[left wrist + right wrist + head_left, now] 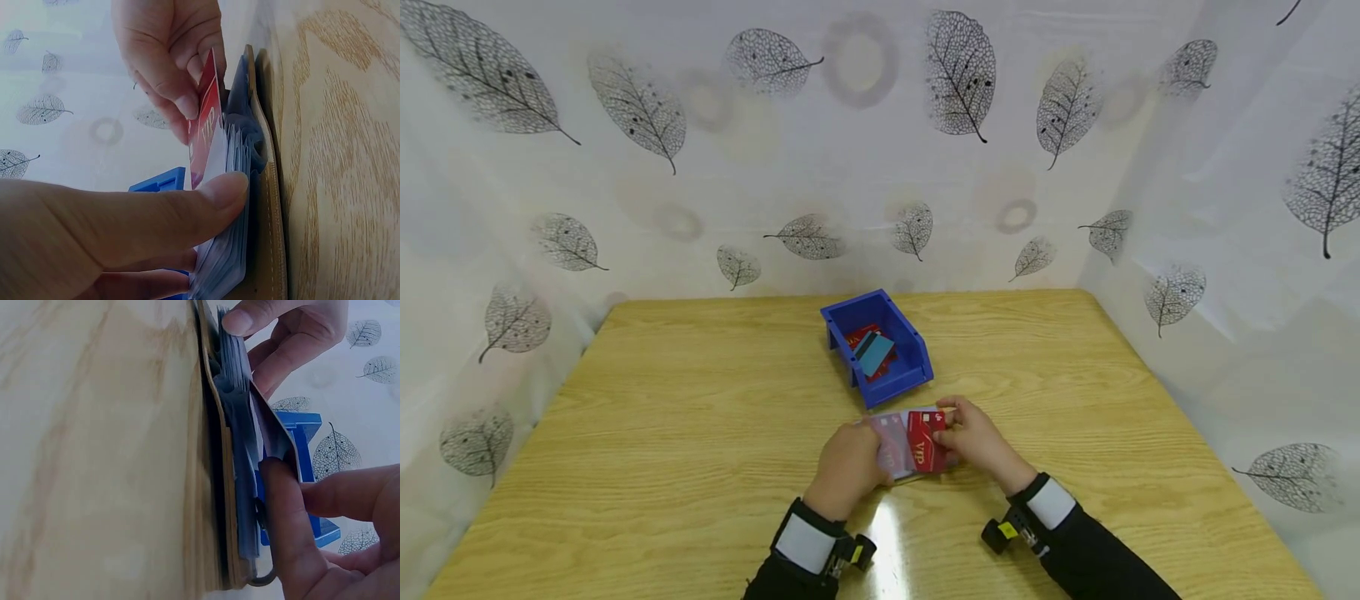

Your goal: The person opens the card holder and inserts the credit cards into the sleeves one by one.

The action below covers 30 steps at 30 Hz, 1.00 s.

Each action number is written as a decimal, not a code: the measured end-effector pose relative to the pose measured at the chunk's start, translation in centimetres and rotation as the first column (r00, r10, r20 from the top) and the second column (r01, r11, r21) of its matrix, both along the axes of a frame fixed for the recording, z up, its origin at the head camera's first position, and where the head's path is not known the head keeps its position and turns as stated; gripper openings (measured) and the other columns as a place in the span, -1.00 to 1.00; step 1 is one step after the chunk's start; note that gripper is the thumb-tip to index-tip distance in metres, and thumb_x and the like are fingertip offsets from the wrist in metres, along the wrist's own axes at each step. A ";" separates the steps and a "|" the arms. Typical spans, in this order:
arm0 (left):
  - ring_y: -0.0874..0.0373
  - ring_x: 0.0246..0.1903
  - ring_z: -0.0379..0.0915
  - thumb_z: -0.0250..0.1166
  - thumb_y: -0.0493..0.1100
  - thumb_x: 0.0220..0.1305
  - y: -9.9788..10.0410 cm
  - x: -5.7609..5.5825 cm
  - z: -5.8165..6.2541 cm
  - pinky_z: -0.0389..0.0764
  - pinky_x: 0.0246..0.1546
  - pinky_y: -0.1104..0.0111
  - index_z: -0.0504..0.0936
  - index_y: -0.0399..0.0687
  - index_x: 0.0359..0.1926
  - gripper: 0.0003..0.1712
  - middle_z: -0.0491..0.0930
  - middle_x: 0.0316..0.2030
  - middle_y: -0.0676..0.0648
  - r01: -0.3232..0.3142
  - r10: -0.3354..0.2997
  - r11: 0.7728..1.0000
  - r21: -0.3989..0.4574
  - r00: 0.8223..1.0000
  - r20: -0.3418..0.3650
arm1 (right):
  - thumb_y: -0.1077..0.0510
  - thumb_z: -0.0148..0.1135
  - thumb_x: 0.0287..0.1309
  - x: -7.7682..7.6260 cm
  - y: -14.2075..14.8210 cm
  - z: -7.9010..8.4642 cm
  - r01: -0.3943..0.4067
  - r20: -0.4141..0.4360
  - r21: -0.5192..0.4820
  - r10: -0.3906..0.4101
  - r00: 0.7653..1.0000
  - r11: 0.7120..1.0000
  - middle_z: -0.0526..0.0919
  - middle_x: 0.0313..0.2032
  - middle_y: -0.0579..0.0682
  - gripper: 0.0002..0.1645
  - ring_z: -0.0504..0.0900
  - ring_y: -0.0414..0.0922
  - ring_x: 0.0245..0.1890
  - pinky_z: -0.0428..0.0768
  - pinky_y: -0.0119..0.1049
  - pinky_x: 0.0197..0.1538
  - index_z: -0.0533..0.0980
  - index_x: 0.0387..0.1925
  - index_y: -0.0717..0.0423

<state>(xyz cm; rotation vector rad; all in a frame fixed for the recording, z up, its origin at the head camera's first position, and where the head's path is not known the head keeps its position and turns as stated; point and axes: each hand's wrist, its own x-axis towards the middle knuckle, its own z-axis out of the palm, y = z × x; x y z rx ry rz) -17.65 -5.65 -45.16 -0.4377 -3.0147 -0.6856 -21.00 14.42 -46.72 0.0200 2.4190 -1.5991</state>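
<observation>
A card holder with a tan cover [270, 219] and a stack of clear plastic sleeves [228, 265] lies opened on the table. My left hand [848, 468] grips the sleeves at the left, its thumb pressing their edges in the left wrist view. A red VIP card [927, 443] is pinched between the thumb and fingers of my right hand [981, 442], over the right part of the holder. In the left wrist view the card stands tilted up from the sleeves; how far it sits inside one is hard to tell. Another pinkish card [892, 446] shows on the left side.
Just behind the holder stands a blue plastic bin [901, 386], its low front turned to me. Inside lie a teal card [873, 353] with a dark stripe and red cards [859, 334]. A leaf-printed white sheet [865, 167] hangs behind the wooden table [700, 400].
</observation>
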 end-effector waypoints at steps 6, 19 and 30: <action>-0.02 -0.36 0.55 0.66 -0.15 -0.43 0.0 0.1 0.1 0.58 -0.35 0.18 0.70 -0.20 -0.38 -0.53 0.65 -0.37 -0.13 0.016 -0.016 1.000 0.006 1.000 0.000 | 0.45 0.25 0.05 -0.3 -1.4 0.0 -0.047 -0.103 0.138 0.061 0.993 0.989 0.60 -0.18 0.21 -0.54 0.65 0.01 -0.31 0.67 -0.17 -0.39 0.44 0.05 0.42; -0.05 -0.41 0.55 0.65 -0.13 -0.48 0.0 -0.1 -0.2 0.58 -0.40 0.20 0.71 -0.21 -0.40 -0.52 0.65 -0.38 -0.14 0.033 -0.034 0.999 -0.014 0.996 -0.083 | 0.39 0.19 0.10 1.3 -4.1 2.9 -0.308 -0.161 0.354 0.381 0.910 0.883 0.57 -0.02 0.38 -0.35 0.58 0.13 -0.13 0.57 0.01 -0.08 0.29 0.24 0.51; -0.08 -0.52 0.57 0.38 -0.30 -0.13 -0.1 -0.1 -0.9 0.56 -0.50 0.18 0.67 -0.16 -0.45 -0.89 0.62 -0.52 -0.13 0.097 -0.097 0.995 -0.013 0.949 -0.299 | 0.35 0.16 0.11 2.1 -5.3 2.1 -0.439 -0.208 0.403 0.547 0.811 0.803 0.45 0.16 0.40 -0.32 0.54 0.15 0.00 0.52 0.03 0.07 0.26 0.29 0.43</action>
